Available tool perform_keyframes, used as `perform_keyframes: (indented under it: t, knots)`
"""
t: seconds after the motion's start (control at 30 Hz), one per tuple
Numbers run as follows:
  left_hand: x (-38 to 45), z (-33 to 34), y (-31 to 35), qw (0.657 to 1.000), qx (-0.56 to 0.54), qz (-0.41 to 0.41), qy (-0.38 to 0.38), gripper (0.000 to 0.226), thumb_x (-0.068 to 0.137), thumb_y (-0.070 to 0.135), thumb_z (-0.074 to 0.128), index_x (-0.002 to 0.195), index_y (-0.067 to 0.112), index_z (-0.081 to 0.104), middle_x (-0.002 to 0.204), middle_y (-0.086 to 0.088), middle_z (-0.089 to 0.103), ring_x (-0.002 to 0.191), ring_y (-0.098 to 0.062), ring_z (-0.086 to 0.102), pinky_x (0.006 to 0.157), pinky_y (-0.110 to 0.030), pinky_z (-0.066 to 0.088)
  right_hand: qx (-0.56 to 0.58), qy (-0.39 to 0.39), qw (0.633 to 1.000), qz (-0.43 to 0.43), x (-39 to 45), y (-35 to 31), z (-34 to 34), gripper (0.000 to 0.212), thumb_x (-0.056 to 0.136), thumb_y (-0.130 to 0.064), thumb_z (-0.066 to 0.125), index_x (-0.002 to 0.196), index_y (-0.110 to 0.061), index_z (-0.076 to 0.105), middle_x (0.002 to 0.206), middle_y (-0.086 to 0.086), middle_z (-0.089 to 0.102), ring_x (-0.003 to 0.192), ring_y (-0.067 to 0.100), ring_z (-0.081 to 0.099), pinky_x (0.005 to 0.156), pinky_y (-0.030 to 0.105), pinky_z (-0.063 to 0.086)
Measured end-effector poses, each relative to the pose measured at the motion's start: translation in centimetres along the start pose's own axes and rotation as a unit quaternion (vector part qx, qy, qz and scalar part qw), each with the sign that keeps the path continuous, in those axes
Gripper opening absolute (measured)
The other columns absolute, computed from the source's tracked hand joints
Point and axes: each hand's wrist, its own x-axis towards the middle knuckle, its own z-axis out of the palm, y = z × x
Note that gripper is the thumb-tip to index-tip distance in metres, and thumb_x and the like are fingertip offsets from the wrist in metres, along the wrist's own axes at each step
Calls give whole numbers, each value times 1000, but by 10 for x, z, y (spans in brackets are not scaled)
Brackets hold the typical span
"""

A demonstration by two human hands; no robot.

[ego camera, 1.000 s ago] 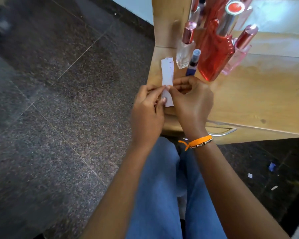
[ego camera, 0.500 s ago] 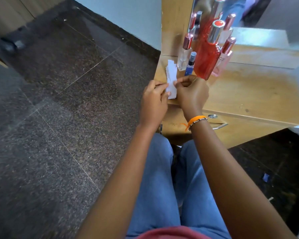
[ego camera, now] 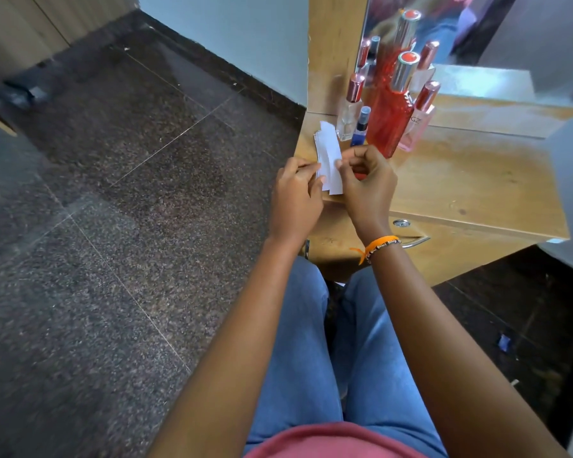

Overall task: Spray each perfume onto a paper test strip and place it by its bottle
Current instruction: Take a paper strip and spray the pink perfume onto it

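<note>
A small stack of white paper test strips (ego camera: 328, 153) stands upright between my hands over the front left corner of the wooden dresser top (ego camera: 477, 180). My left hand (ego camera: 296, 196) pinches the stack's left edge. My right hand (ego camera: 366, 183) pinches its right edge with thumb and forefinger. Behind the strips stand several perfume bottles: a clear one with a red cap (ego camera: 350, 110), a slim blue spray (ego camera: 360, 127), a tall red one with a silver cap (ego camera: 391, 117) and a pink one (ego camera: 420, 117).
A mirror (ego camera: 460, 28) behind the bottles reflects them. A drawer with a lock and metal handle (ego camera: 414, 241) sits under the top. My knees in blue jeans are below. Dark stone floor lies to the left, with paper scraps on the floor at the right.
The camera has pulled back and tilted up. My hands have parted a little along the stack, with the strips fanning slightly between them.
</note>
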Motion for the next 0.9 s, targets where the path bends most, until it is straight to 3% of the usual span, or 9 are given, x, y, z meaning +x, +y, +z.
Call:
perform_keyframes:
  t: [0.33, 0.53, 0.6, 0.7, 0.8, 0.9]
  knots:
    - [-1, 0, 4, 1000, -8, -15, -2, 30, 89, 14, 58, 117, 3, 62, 115, -10, 57, 103, -23, 57, 86, -37, 51, 33, -10, 999, -2, -2, -3, -6, 13, 81, -1, 66, 85, -12, 62, 73, -14, 62, 64, -11, 59, 61, 5, 44]
    - [1, -7, 14, 998, -55, -37, 8, 28, 91, 14, 54, 117, 8, 61, 114, -8, 54, 101, -21, 57, 83, -26, 46, 48, 10, 998, 30, -5, -6, -21, 12, 79, -8, 73, 84, -11, 62, 74, -1, 65, 63, 0, 58, 63, 10, 46]
    - [-3, -7, 21, 998, -54, -20, 29, 28, 90, 13, 54, 118, 11, 61, 115, -7, 54, 106, -22, 53, 87, -28, 45, 36, 30, 998, 30, -9, -3, -32, 13, 78, -11, 74, 82, -13, 62, 70, -2, 64, 61, 1, 57, 62, 11, 46]
    - [-9, -2, 36, 997, -58, 8, 49, 29, 89, 12, 53, 116, 13, 62, 115, -5, 56, 107, -23, 53, 91, -28, 43, 10, 66, 997, 39, -13, 3, -51, 14, 77, -13, 75, 80, -14, 61, 70, 1, 64, 64, 12, 58, 66, 28, 50]
    - [-17, 10, 50, 997, -67, 22, 31, 30, 87, 11, 53, 116, 14, 62, 115, -5, 58, 110, -22, 54, 95, -33, 44, -63, 101, 992, 39, -11, 9, -72, 21, 76, -14, 76, 78, -19, 56, 70, -4, 60, 65, 14, 57, 67, 34, 49]
    - [-25, 24, 59, 997, -67, 40, -9, 30, 87, 11, 53, 116, 14, 61, 112, -4, 59, 106, -22, 54, 92, -36, 46, -134, 99, 986, 31, -5, 14, -87, 21, 74, -13, 77, 82, -13, 58, 70, -3, 59, 66, 16, 58, 67, 35, 49]
